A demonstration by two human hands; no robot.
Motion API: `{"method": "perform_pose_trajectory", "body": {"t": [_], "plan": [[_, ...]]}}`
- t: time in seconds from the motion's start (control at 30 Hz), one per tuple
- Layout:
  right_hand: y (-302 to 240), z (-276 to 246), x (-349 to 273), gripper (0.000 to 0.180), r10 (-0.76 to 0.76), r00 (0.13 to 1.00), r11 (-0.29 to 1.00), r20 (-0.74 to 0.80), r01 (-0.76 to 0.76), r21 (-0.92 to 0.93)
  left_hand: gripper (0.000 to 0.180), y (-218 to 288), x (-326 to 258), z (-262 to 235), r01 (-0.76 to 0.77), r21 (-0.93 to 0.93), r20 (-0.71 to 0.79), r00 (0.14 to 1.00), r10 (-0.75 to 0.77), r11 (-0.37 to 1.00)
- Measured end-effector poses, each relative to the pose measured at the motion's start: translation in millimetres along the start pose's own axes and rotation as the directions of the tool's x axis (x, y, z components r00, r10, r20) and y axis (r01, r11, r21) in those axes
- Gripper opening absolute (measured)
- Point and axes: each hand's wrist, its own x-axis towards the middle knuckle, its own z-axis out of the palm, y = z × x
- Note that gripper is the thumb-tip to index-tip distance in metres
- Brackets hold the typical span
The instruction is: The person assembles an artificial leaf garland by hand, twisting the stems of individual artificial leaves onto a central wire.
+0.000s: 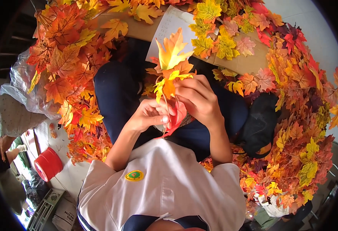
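Over the person's lap, seen from the head camera, both hands meet around a small bunch of artificial maple leaves [171,63] in orange, yellow and red. The right hand [198,99] has its fingers clamped round the gathered stems, which keeps the leaves upright and fanned above the knuckles. The left hand [148,115] pinches its fingers together on a red leaf [178,115] that hangs below the bunch, apparently so that its stem lies alongside the others. Loose leaves are heaped in a ring [296,115] on both sides, within easy reach. A sheet of cardboard [249,63] and a white paper [169,23] lie ahead of the knees, and a red tape roll [48,164] sits at lower left.
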Motion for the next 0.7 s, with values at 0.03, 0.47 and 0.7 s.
{"method": "perform_pose_trajectory", "body": {"t": [0.03, 0.47, 0.7], "plan": [[3.8, -1.2, 1.3, 0.030, -0.017, 0.999, 0.999, -0.040, 0.018, 0.028, 0.016, 1.5, 1.2, 1.7, 0.014, -0.061, 0.003, 1.000, -0.014, 0.998], [22.0, -31.9, -17.6, 0.022, 0.582, 0.783, 0.650, -0.217, -0.288, 0.703, 0.016, -9.0, 6.1, -1.5, 0.031, -0.130, -0.021, 0.999, -0.034, 0.991], [16.2, -30.4, -17.0, 0.022, 0.647, 0.751, 0.602, -0.136, -0.392, 0.696, 0.016, -14.3, -0.7, 0.1, 0.033, -0.066, -0.101, 0.994, -0.040, 0.997]]}}
